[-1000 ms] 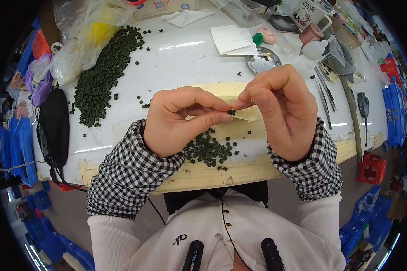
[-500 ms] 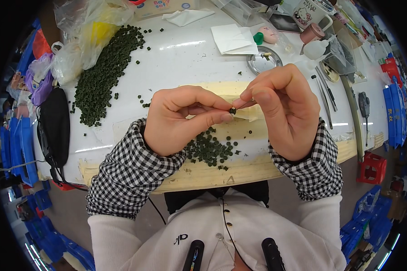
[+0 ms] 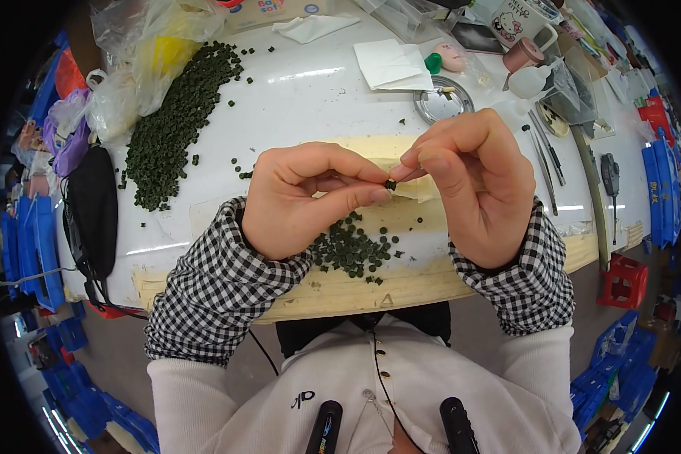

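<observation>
Between the thumb and forefinger of my left hand [image 3: 299,198] is a small dark green round part [image 3: 390,185]. My right hand [image 3: 483,185] meets it from the right, its fingertips pinched together against the part; whether they grip something tiny of their own I cannot make out. Under my hands lies a pale yellow sheet [image 3: 340,145] on the table. Just below the fingers, a small pile of dark green round parts [image 3: 352,250] is spread near the table's front edge. A far larger heap of dark green parts [image 3: 175,125] stretches along the left.
Clear plastic bags [image 3: 147,72] and a black pouch [image 3: 94,212] lie at the left. White paper [image 3: 390,64], a round metal dish [image 3: 435,106], a mug [image 3: 518,26] and a pink spool [image 3: 522,55] sit at the back right. Tweezers [image 3: 543,163] lie right of my right hand.
Hardly anything differs. Both hands keep their pinch on the small part, with only a very slight shift at the right fingertips.
</observation>
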{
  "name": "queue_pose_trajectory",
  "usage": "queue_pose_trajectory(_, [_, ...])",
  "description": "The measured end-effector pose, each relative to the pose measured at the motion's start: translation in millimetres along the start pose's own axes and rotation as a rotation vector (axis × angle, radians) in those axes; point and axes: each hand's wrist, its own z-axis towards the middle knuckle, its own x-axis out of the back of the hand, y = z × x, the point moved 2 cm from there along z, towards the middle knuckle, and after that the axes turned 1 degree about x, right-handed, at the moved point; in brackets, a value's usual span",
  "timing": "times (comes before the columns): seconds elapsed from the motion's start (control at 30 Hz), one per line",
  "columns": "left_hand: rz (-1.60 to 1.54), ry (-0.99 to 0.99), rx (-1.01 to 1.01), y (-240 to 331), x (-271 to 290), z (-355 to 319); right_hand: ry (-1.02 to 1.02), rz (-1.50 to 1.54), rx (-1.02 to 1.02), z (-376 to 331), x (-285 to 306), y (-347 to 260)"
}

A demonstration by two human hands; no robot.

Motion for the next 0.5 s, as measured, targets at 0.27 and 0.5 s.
queue_pose_trajectory(0.27, [-0.017, 0.022, 0.033, -3, 2, -1, 0.134, 0.114, -0.068, 2, 2, 2])
queue_pose_trajectory(0.5, [-0.054, 0.056, 0.034, -2, 1, 0, 0.091, -0.480, 0.053, 10, -1, 15])
